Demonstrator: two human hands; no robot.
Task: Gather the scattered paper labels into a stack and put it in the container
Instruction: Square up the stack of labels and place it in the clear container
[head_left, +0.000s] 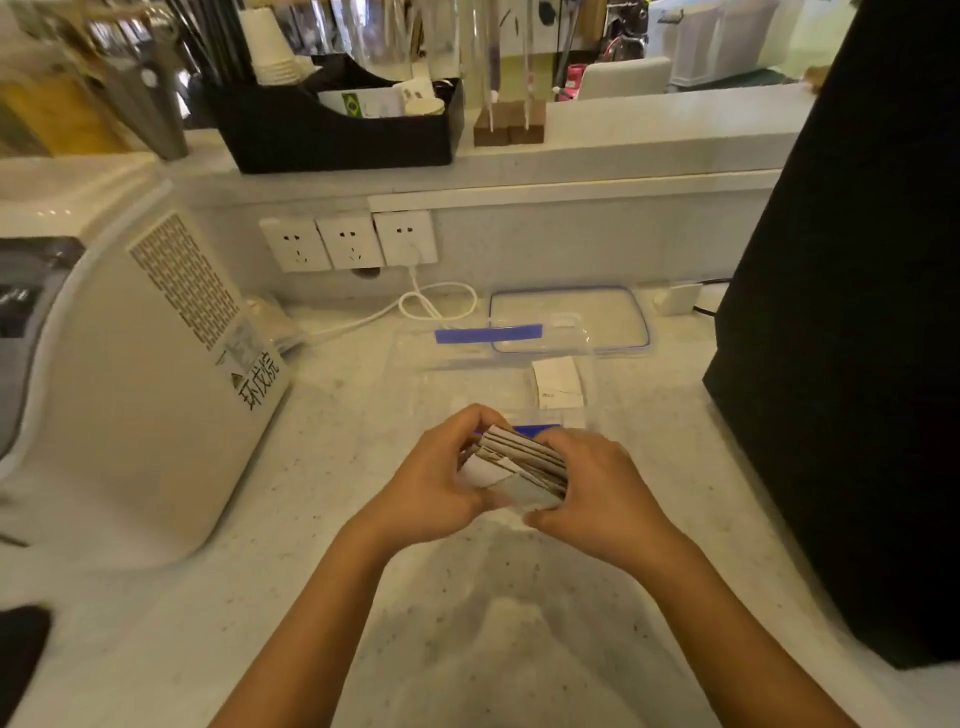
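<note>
Both hands hold an uneven stack of white paper labels (519, 467) above the pale counter, near the front edge of a clear plastic container (415, 374) with blue clips. My left hand (436, 483) grips the stack's left side with fingers curled over its top. On the stack's right side, my right hand (597, 488) presses with its thumb under the near corner. A single white label (557, 382) lies inside the container at its right. The container's clear lid (569, 319) with a blue rim lies flat behind it.
A white appliance (135, 374) stands at the left. A large black object (852, 312) fills the right side. Wall sockets (348, 241) and a looped white cable (436, 304) sit behind the container. A raised ledge holds a black organiser (337, 135) with cups.
</note>
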